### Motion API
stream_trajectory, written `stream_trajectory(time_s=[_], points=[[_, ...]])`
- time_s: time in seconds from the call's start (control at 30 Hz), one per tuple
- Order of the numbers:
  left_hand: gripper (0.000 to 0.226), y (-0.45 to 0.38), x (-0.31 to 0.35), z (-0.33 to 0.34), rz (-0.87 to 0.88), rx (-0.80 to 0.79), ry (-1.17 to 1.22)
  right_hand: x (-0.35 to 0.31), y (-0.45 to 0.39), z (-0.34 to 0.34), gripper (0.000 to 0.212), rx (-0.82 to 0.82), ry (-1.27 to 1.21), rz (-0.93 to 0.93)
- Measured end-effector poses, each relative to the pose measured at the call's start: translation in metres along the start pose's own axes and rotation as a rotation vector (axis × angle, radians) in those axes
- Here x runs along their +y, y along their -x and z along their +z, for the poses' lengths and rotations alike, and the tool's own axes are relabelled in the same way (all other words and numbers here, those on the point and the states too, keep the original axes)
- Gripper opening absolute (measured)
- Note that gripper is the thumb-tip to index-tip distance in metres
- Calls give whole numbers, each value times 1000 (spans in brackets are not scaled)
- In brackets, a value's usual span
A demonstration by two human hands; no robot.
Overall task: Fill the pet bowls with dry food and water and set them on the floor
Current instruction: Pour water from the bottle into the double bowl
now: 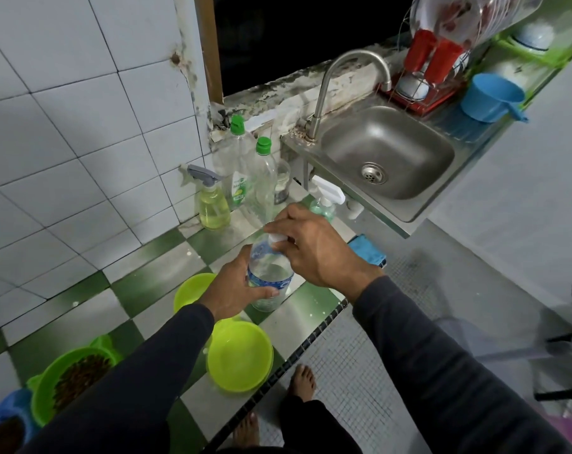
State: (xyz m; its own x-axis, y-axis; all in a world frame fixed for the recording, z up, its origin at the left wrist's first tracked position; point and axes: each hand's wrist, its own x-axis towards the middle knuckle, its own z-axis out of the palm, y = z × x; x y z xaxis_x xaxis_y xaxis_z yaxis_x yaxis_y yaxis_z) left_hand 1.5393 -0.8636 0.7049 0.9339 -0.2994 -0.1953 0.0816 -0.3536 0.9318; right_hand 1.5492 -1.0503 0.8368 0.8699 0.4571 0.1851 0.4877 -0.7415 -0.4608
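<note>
A clear water bottle [267,276] with a blue label stands over the green-and-white checked counter [166,257]. My left hand [235,290] is wrapped around its body. My right hand [317,247] pinches its white cap [278,238] from above. Below the bottle a lime-green bowl [240,358] holds what looks like water; a second lime-green bowl [189,290] sits behind my left wrist, partly hidden. At the lower left, a green bowl with ears [71,375] holds brown dry food. A blue bowl [6,421] in the corner also holds dry food.
Spray bottles and two green-capped clear bottles [245,172] stand against the tiled wall. A steel sink [386,155] with a tap sits to the right, a dish rack and blue scoop [489,96] beyond it. A blue cloth [368,249] lies at the counter edge. My bare feet stand on the grey floor [353,371].
</note>
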Motion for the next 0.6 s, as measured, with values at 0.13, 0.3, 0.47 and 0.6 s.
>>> stream_trajectory(time_s=[0.13, 0.3, 0.47, 0.6], points=[[88, 1, 1, 1, 3, 4, 0, 0, 2, -1, 44, 1, -25, 16], [85, 0, 0, 0, 16, -9, -1, -6, 1, 1, 47, 52, 8, 190], [90, 1, -1, -1, 1, -17, 17, -8, 3, -1, 29, 4, 12, 60], [90, 0, -4, -1, -7, -30, 30, -3, 2, -2, 40, -40, 46, -32]])
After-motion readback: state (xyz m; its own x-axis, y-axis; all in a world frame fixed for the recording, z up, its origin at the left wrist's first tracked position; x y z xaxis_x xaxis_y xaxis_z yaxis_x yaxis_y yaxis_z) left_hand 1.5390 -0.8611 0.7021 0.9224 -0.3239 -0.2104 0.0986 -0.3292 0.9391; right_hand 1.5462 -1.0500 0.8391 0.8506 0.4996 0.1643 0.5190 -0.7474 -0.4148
